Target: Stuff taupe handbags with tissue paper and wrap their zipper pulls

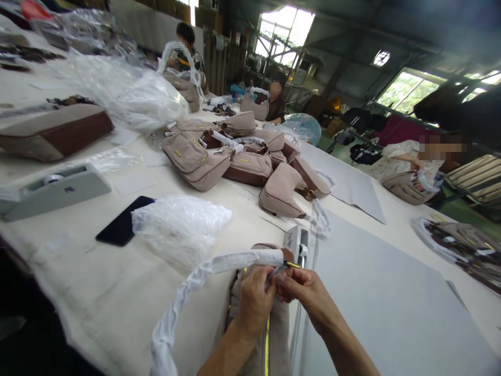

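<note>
A taupe handbag (279, 334) with a yellow-gold zipper (266, 344) lies on the table in front of me. Its handle, wrapped in white paper (230, 261), arches out to the left. At the handle's far end, by a brown tab and a gold-coloured metal fitting (291, 265), both hands meet. My left hand (255, 292) is closed on the end of the white wrapping. Pressed close beside it, my right hand (303, 290) pinches at the same spot under the fitting; its fingertips are partly hidden, so what they hold is unclear.
Several similar handbags (248, 167) are piled ahead. A clear plastic bag (180, 224) overlaps a dark phone (123, 222). Tape dispensers stand at left (58, 190) and beyond the handbag (296, 243). Grey sheets (376, 292) cover the right side. Other people sit around the table.
</note>
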